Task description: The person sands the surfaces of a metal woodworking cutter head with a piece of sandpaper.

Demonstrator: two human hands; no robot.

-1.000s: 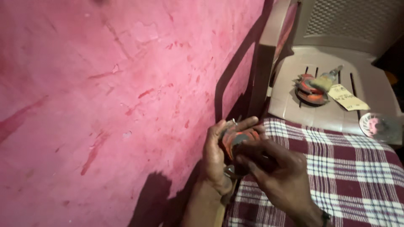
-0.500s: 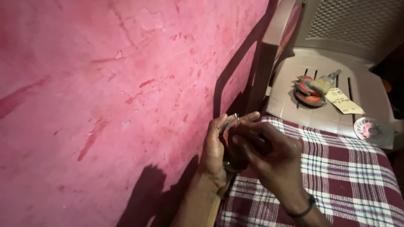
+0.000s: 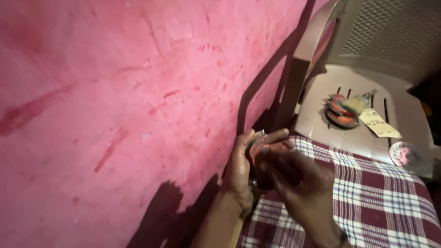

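Note:
My left hand [image 3: 241, 165] grips a small round orange-and-grey object [image 3: 258, 148] close to the pink wall [image 3: 115, 101]. My right hand [image 3: 294, 177] covers it from the right, fingers curled on its front. Most of the object is hidden between the two hands, so I cannot tell its exact kind. Both hands hover over the left edge of a maroon-and-white checked cloth [image 3: 367, 202].
A beige plastic chair [image 3: 367, 82] stands just beyond the cloth. On its seat lie an orange coil with a small tool [image 3: 342, 110], a yellowish paper tag [image 3: 379, 124] and a round disc [image 3: 406, 156] at the right edge.
My right hand has slid further over the object and now hides most of it. The view has drifted slightly, with the chair higher in the frame.

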